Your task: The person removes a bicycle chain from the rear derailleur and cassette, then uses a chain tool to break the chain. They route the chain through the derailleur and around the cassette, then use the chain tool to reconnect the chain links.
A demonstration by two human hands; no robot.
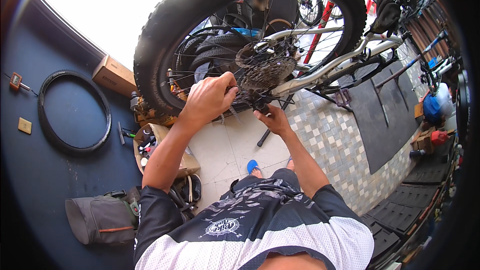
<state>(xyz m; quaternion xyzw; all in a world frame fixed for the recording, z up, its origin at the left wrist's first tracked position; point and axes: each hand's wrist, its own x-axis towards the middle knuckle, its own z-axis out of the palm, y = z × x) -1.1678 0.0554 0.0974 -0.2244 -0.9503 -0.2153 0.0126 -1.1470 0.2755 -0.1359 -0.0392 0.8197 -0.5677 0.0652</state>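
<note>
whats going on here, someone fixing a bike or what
A person is working on the rear wheel of a silver bicycle raised in front of them. The left hand grips the chain by the cogs, and the right hand holds the gear changer just below them. A spare tyre hangs on the blue wall, and a grey bag sits lower left.

Both arms reached up; the left hand [209, 97] had its fingers curled, the right hand [270, 119] pinched below it.
</note>
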